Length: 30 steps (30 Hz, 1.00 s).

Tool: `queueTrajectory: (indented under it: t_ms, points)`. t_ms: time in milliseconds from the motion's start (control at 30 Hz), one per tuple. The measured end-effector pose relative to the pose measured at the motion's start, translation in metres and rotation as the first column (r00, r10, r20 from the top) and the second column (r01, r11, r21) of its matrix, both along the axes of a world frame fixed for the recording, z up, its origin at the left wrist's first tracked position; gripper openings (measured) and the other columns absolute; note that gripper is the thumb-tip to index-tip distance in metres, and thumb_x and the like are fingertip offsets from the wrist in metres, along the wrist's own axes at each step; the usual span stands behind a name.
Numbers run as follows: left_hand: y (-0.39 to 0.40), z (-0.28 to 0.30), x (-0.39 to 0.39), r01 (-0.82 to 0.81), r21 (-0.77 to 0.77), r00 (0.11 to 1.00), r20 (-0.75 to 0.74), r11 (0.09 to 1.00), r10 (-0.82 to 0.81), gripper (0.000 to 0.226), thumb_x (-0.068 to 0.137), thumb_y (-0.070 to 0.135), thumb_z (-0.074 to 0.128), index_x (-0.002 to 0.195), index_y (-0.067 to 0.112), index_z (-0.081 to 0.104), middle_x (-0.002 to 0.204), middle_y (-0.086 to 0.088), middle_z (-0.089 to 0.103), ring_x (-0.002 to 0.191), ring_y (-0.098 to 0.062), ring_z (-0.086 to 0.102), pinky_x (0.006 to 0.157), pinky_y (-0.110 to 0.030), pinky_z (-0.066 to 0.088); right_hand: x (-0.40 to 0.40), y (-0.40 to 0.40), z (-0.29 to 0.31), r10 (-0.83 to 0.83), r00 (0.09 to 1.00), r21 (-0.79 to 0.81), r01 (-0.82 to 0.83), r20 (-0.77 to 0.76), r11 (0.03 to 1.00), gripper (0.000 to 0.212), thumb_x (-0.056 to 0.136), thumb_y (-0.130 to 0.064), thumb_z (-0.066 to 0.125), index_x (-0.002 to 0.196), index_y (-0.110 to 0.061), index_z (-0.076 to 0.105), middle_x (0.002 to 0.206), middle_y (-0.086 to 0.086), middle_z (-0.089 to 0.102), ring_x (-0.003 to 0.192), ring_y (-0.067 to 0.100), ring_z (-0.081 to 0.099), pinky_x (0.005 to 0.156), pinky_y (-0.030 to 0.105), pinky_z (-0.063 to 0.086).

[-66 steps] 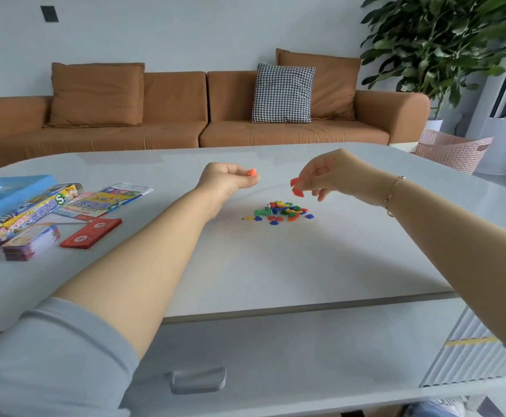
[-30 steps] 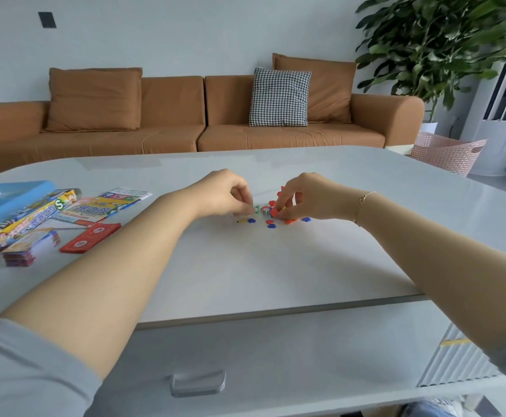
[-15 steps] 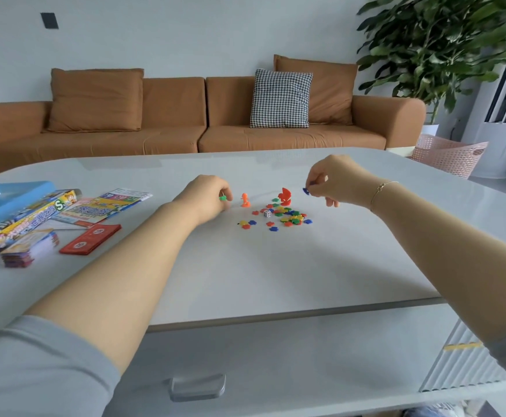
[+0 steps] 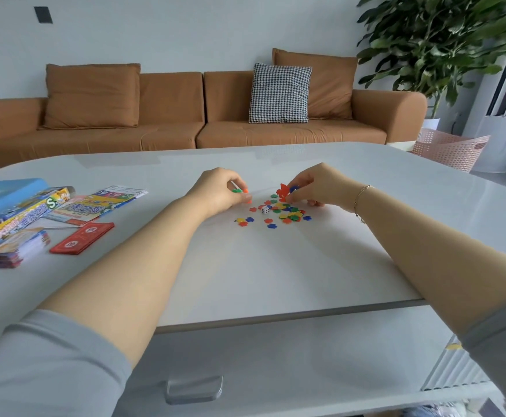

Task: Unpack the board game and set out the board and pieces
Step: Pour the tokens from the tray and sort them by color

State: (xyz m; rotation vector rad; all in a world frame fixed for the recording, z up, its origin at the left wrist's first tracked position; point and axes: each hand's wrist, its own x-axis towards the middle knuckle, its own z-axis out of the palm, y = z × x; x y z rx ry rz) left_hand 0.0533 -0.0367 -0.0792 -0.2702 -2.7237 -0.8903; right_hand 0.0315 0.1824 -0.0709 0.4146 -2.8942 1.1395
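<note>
A heap of small red, blue, green and yellow game pieces (image 4: pixel 284 212) lies mid-table with a white die (image 4: pixel 265 209) at its left. My left hand (image 4: pixel 220 191) hovers just left of the heap and pinches a small green piece (image 4: pixel 237 190); an orange piece shows partly behind its fingertips. My right hand (image 4: pixel 318 185) is above the heap's far side and pinches a blue piece (image 4: pixel 294 188), right beside an upright red figure (image 4: pixel 282 191). The folded board (image 4: pixel 95 204) lies at the left.
On the left of the white table (image 4: pixel 275 266) are the blue game box (image 4: pixel 8 203), a stack of cards (image 4: pixel 20 246) and red notes (image 4: pixel 81 237). A brown sofa stands beyond the table. A plant and a pink basket (image 4: pixel 450 152) are at the right.
Both hands put down the orange and red figures beside the heap, then each picked up a small piece. Since half a second ago both have dropped closer to the heap.
</note>
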Motion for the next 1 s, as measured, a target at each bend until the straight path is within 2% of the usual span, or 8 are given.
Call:
queueTrajectory:
  t_ms: [167,267,367,433,600,700,867,1000]
  points:
    - [0.006,-0.006,-0.001,-0.007,-0.043,0.995,-0.1,0.999,0.002,0.01,0.082,0.023,0.072,0.082,0.013,0.069,0.085,0.0,0.063,0.077,-0.016,0.055,0.069,-0.023,0.039,-0.001,-0.009,-0.005,0.006,0.998,-0.005,-0.007,-0.066,1.0,0.021,0.08,-0.027,0.074,0.098,-0.016,0.072,0.098,0.005,0.066,0.064,0.011,0.051,0.055,0.017,0.043]
    - [0.002,-0.001,0.001,-0.011,-0.049,0.997,-0.079,0.999,0.007,0.008,0.081,0.018,0.072,0.08,0.011,0.07,0.081,-0.001,0.066,0.075,-0.017,0.06,0.066,-0.022,0.043,0.002,-0.01,-0.003,-0.003,0.996,-0.019,0.002,-0.089,1.0,0.017,0.081,-0.026,0.072,0.094,-0.015,0.071,0.091,0.004,0.066,0.061,0.013,0.05,0.054,0.018,0.044]
    - [-0.01,0.012,0.011,-0.016,0.047,1.0,-0.024,0.999,0.017,0.011,0.08,0.011,0.073,0.082,0.001,0.069,0.075,-0.009,0.07,0.064,-0.017,0.066,0.056,-0.017,0.052,0.007,-0.012,0.002,0.03,0.99,-0.009,-0.031,-0.137,0.999,0.018,0.083,-0.024,0.07,0.094,-0.009,0.071,0.077,0.003,0.065,0.053,0.012,0.05,0.045,0.017,0.042]
    - [-0.026,0.025,0.02,-0.054,0.071,0.998,-0.008,0.996,0.055,0.012,0.082,0.01,0.072,0.083,-0.001,0.068,0.076,-0.01,0.07,0.061,-0.013,0.065,0.053,-0.012,0.051,0.01,-0.024,0.009,0.046,0.983,-0.018,-0.05,-0.175,0.999,0.017,0.085,-0.022,0.068,0.094,-0.007,0.071,0.074,0.003,0.065,0.052,0.011,0.051,0.045,0.016,0.043]
    - [-0.083,0.045,0.042,-0.201,-0.073,0.979,0.03,0.977,0.204,0.01,0.079,0.014,0.073,0.083,0.004,0.071,0.079,-0.013,0.072,0.074,-0.02,0.07,0.064,-0.024,0.051,0.021,-0.085,0.022,0.177,0.965,0.017,-0.177,-0.194,0.984,0.016,0.083,-0.023,0.07,0.084,-0.007,0.07,0.07,0.005,0.065,0.05,0.012,0.055,0.049,0.019,0.048]
    - [-0.105,0.042,0.051,-0.256,-0.129,0.961,0.077,0.958,0.267,0.011,0.077,0.015,0.075,0.08,0.006,0.07,0.074,-0.011,0.071,0.068,-0.019,0.065,0.077,-0.03,0.052,0.027,-0.117,0.019,0.246,0.957,0.04,-0.243,-0.151,0.969,0.018,0.082,-0.023,0.071,0.082,-0.005,0.071,0.067,0.005,0.065,0.05,0.013,0.057,0.05,0.019,0.05]
    - [-0.134,0.039,0.061,-0.325,-0.202,0.936,0.075,0.924,0.345,0.006,0.077,0.015,0.074,0.077,0.01,0.072,0.065,-0.006,0.066,0.066,-0.018,0.057,0.071,-0.026,0.048,0.036,-0.175,0.01,0.321,0.944,0.013,-0.321,-0.075,0.947,0.013,0.08,-0.017,0.072,0.082,-0.004,0.07,0.064,0.0,0.063,0.05,0.016,0.061,0.052,0.014,0.047]
    - [-0.145,0.033,0.063,-0.353,-0.254,0.92,0.081,0.9,0.383,0.006,0.075,0.015,0.076,0.074,0.017,0.07,0.077,-0.006,0.067,0.077,-0.021,0.06,0.067,-0.025,0.045,0.041,-0.204,0.006,0.316,0.947,0.011,-0.316,-0.055,0.949,0.01,0.079,-0.016,0.071,0.078,-0.006,0.069,0.064,0.003,0.064,0.046,0.014,0.058,0.051,0.009,0.044]
